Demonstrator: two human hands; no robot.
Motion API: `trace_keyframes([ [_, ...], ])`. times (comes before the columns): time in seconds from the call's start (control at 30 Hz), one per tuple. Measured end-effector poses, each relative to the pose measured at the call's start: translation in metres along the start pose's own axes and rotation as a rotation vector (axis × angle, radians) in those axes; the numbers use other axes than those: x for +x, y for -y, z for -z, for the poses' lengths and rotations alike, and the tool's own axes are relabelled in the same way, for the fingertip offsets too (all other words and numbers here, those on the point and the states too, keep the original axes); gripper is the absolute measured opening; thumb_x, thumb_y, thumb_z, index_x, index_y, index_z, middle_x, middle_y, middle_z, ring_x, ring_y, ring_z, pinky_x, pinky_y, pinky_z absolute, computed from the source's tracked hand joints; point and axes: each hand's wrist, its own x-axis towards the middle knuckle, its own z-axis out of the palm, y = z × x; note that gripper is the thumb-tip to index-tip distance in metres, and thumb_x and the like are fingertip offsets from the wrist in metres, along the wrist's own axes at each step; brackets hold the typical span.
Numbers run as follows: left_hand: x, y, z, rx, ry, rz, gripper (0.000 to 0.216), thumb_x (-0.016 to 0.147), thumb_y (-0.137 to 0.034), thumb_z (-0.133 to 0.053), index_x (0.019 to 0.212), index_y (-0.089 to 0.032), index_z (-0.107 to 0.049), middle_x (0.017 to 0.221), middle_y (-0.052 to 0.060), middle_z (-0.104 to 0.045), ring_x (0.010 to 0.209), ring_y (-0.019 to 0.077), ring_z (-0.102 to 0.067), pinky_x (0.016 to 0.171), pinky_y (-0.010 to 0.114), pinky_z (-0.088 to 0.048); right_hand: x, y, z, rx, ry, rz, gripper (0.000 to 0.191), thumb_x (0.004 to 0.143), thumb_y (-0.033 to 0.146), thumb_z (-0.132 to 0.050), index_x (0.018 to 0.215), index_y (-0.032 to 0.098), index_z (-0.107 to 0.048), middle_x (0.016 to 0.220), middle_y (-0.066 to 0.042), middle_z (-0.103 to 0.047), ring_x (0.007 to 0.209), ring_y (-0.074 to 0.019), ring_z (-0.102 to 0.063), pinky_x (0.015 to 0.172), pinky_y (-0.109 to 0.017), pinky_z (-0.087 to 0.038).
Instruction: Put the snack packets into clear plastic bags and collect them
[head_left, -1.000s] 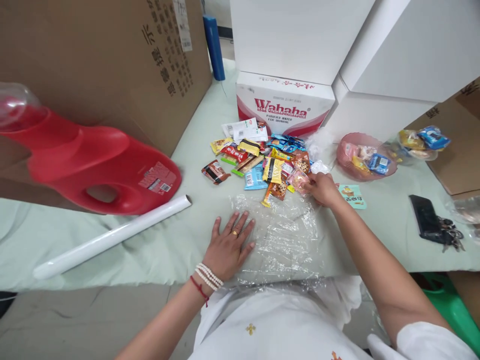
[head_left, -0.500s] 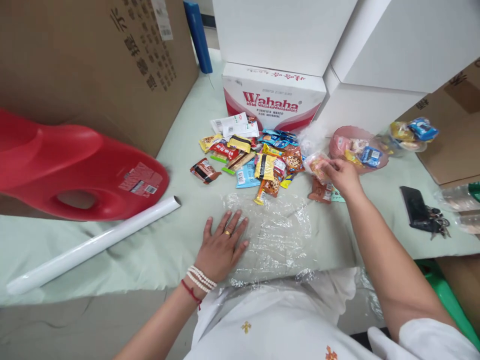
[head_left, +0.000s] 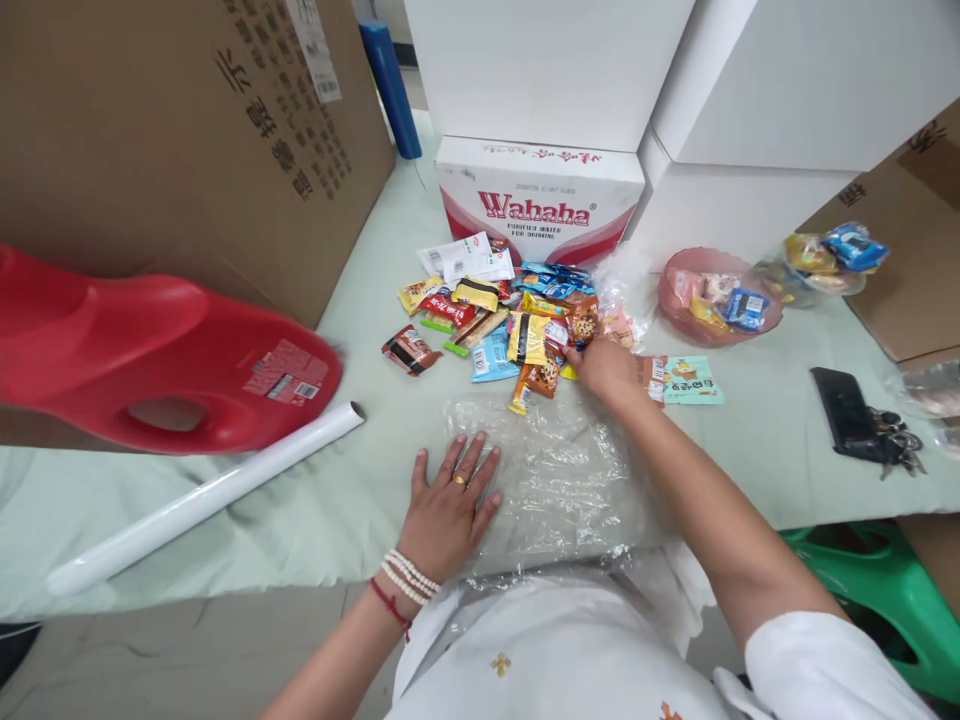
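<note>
My left hand lies flat with fingers spread on the left edge of a crinkled clear plastic sheet spread on the pale green table. My right hand reaches over the sheet to the near right edge of a pile of small snack packets. Its fingers curl down onto the packets there, and what they pinch is hidden. A teal packet and a brown one lie just right of that hand. A pink bowl with several snacks stands farther right.
A red detergent jug lies on its side at the left, with a white roll in front of it. A Wahaha carton and white boxes stand behind. A phone and keys sit at the right. A green stool is below.
My right hand went from the pile toward the pink bowl with a clear-wrapped snack, then came back to the pile without it. The left hand stayed flat on the sheet.
</note>
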Motion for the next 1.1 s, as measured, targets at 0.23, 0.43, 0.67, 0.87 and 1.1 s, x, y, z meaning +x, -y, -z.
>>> trace_keyframes([
  [0.23,-0.001,-0.001,0.001,-0.036,-0.017,0.01,0.056,0.104,-0.043,-0.046,0.158,-0.031,-0.045,0.166,0.007,-0.042,0.155,0.0311,-0.038,0.129,0.062,-0.004,-0.021,-0.047,0.018,-0.144,0.072,-0.006,0.037,0.089,0.036,-0.061,0.115,0.014,-0.074,0.108,-0.018,-0.077,0.097,-0.0307,-0.073,0.073,-0.032,-0.047],
  [0.43,-0.002,0.001,0.002,-0.068,-0.027,0.011,0.053,0.104,-0.044,-0.046,0.156,-0.03,-0.049,0.167,0.006,-0.041,0.155,0.0297,-0.036,0.13,0.059,0.002,-0.057,-0.048,0.054,-0.144,-0.158,0.488,0.029,0.089,0.028,-0.059,0.114,0.02,-0.072,0.118,-0.012,-0.07,0.094,-0.0248,-0.068,0.067,-0.029,-0.043],
  [0.67,-0.002,0.0,0.003,-0.07,-0.03,0.014,0.053,0.104,-0.044,-0.046,0.155,-0.03,-0.05,0.166,0.007,-0.044,0.155,0.0305,-0.038,0.13,0.061,0.0,-0.045,0.048,0.02,-0.441,0.137,1.128,0.033,0.101,0.013,-0.042,0.122,0.017,-0.067,0.122,-0.014,-0.069,0.098,-0.0233,-0.067,0.075,-0.03,-0.045],
  [0.87,-0.002,0.0,0.004,-0.121,-0.032,0.02,0.053,0.104,-0.044,-0.047,0.155,-0.032,-0.049,0.162,0.008,-0.049,0.152,0.0306,-0.043,0.13,0.063,-0.005,-0.032,0.017,0.018,-0.368,0.122,0.901,0.025,0.098,0.02,-0.05,0.114,0.018,-0.069,0.12,-0.013,-0.07,0.092,-0.0236,-0.068,0.071,-0.029,-0.042],
  [1.1,-0.003,0.001,0.002,-0.181,-0.041,0.051,0.054,0.104,-0.052,-0.048,0.155,-0.033,-0.05,0.162,0.006,-0.05,0.152,0.0284,-0.042,0.131,0.061,-0.001,0.038,-0.036,0.053,0.376,-0.24,0.426,0.035,0.092,0.053,-0.062,0.101,0.019,-0.063,0.082,-0.003,-0.067,0.072,-0.0187,-0.056,0.065,-0.028,-0.041],
])
